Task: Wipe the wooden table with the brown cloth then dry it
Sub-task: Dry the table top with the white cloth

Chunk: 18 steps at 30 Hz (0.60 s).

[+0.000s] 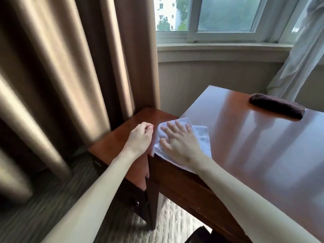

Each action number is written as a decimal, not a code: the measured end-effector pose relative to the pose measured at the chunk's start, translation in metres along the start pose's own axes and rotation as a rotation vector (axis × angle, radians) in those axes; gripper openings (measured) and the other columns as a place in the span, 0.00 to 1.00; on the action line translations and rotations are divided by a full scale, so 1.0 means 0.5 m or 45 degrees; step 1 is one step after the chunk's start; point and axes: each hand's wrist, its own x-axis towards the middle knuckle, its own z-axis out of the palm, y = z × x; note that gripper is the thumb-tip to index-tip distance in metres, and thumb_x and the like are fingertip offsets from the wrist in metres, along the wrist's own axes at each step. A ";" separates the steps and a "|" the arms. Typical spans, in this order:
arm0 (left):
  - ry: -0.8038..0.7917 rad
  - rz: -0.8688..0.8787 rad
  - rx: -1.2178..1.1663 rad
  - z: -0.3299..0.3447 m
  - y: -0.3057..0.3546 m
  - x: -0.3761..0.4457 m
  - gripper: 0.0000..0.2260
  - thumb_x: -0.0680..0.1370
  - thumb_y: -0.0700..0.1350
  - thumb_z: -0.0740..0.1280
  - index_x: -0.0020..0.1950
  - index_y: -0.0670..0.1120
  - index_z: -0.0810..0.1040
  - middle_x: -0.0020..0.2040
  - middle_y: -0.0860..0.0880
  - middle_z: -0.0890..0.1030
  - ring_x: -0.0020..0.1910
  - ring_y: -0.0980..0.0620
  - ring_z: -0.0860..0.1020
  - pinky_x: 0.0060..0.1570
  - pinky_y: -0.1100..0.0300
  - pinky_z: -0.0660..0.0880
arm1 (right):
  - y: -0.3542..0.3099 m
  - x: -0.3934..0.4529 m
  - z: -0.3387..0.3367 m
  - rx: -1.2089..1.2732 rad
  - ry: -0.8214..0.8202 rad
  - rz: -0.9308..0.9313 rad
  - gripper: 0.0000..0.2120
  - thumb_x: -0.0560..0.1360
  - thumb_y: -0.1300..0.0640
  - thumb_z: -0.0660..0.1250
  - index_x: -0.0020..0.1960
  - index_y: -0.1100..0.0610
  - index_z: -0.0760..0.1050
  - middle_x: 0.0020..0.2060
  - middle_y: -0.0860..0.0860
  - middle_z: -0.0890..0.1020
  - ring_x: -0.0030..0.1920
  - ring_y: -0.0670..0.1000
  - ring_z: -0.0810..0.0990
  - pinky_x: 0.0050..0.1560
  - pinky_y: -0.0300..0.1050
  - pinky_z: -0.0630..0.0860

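My right hand [180,142] lies flat with its fingers [172,128] spread on the white cloth [201,137] at the near left corner of the wooden counter [254,155], while my left hand [140,137] hovers just beside it over the lower side table [112,146], loosely curled and holding nothing. The brown cloth [277,106] lies rolled at the far right edge, well apart from both hands. Both cloths look soft, light and limp, and the glossy top looks slippery, so I judge palm pressure suits wiping, and pinching the roll mid-length suits lifting.
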 end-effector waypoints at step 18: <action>-0.157 0.124 0.123 0.060 0.087 0.043 0.14 0.82 0.44 0.61 0.66 0.47 0.77 0.63 0.49 0.78 0.61 0.52 0.77 0.56 0.71 0.67 | 0.129 0.045 -0.023 0.104 -0.129 0.162 0.26 0.83 0.47 0.51 0.80 0.49 0.61 0.80 0.48 0.62 0.80 0.54 0.55 0.79 0.61 0.49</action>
